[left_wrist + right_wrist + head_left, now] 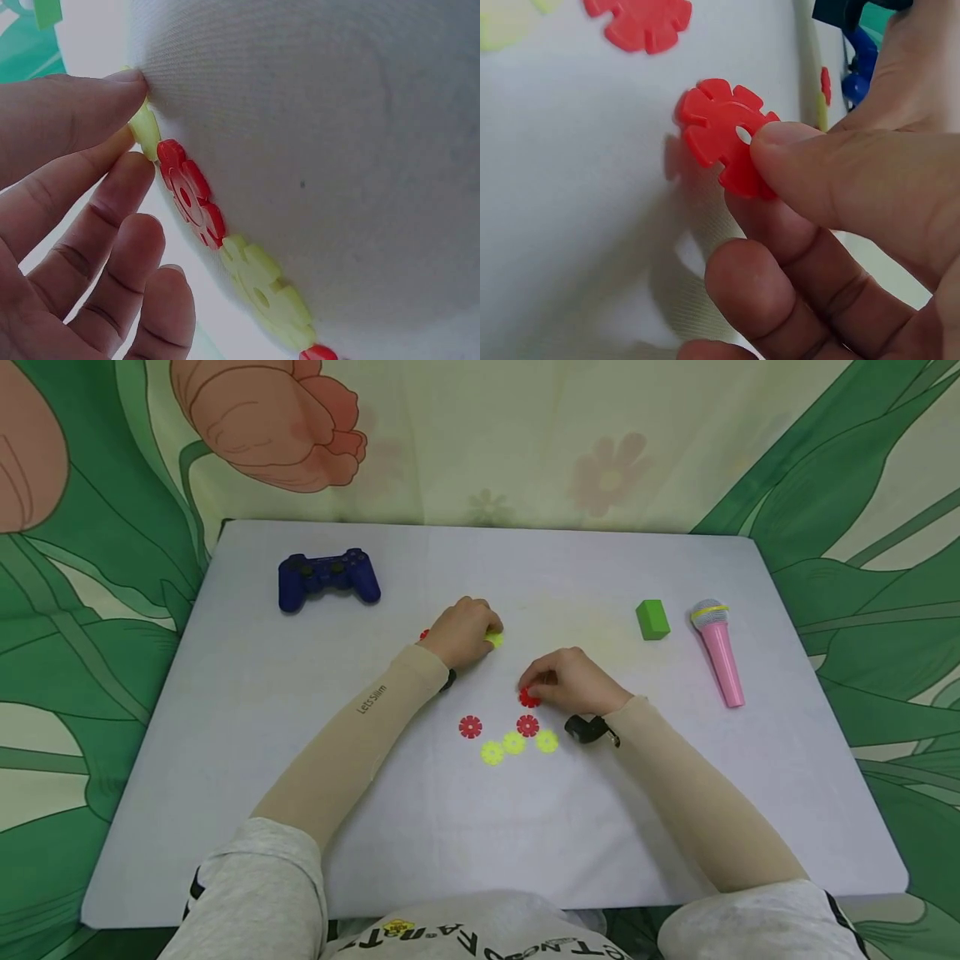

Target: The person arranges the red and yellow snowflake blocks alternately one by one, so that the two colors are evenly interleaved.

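My left hand (467,633) pinches a yellow flower-shaped plastic disc (146,133) between thumb and finger on the white table. End to end with it, a red disc (191,195) and another yellow disc (266,294) follow in a row, then the tip of a further red one (318,352). From the head view, most of this row is hidden behind the hand. Nearer the body, my right hand (576,683) holds a red notched disc (724,131) by its edge, thumb over the part beside its centre hole.
Loose red discs (470,727) and several yellow discs (492,753) lie in front of the hands. A blue game controller (330,575) sits at the back left. To the right are a green block (652,620) and a pink toy microphone (722,660).
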`<state>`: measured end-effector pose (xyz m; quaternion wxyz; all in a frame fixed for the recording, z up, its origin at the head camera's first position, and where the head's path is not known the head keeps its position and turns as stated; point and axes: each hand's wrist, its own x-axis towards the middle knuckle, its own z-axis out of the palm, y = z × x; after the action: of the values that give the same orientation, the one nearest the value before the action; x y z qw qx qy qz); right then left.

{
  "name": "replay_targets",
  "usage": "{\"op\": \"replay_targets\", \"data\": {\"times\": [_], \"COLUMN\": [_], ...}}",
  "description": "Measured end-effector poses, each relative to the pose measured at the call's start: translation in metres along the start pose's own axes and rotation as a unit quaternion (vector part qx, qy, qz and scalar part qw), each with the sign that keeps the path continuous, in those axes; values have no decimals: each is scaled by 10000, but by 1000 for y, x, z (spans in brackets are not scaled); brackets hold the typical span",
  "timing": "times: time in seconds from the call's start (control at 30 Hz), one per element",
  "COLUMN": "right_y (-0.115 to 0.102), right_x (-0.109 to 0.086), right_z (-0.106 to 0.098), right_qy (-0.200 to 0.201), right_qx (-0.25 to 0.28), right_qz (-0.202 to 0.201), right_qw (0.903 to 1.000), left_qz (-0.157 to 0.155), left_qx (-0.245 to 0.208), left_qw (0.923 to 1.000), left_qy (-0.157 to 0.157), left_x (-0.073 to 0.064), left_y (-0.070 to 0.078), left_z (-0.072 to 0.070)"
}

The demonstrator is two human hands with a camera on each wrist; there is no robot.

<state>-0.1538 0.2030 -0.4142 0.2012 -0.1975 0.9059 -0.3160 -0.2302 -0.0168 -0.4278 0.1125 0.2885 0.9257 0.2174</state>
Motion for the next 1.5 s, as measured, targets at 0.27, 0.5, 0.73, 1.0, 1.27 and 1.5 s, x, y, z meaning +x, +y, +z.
{"op": "replay_targets", "data": {"times": [0.27,0.5,0.73,1.0,1.27,1.5], "right_y": [3,1,4,4,9,10], "right_x": [13,25,36,46,61,70], "right_z": [-5,-13,-18,-22,-25,-26], "right_qy": [81,213,292,416,550,654], "right_qx": [15,82,14,-39,-220,-327], "right_qz": [-33,-5,45,165,93,253], "right_qw": [10000,9997,9996,9990,9982,9970], "left_qz": [-82,-60,-36,-51,-23,16], "left_qx": [-14,14,-13,-68,-86,-11], "left_qw": [9999,10000,10000,10000,10000,10000], "left_qy": [-64,-46,-9,-47,13,10], "left_x": [2,2,2,1,0,1], "left_y": [-1,-1,-2,-1,-1,-1], "left_z": [1,1,2,1,1,2]}}
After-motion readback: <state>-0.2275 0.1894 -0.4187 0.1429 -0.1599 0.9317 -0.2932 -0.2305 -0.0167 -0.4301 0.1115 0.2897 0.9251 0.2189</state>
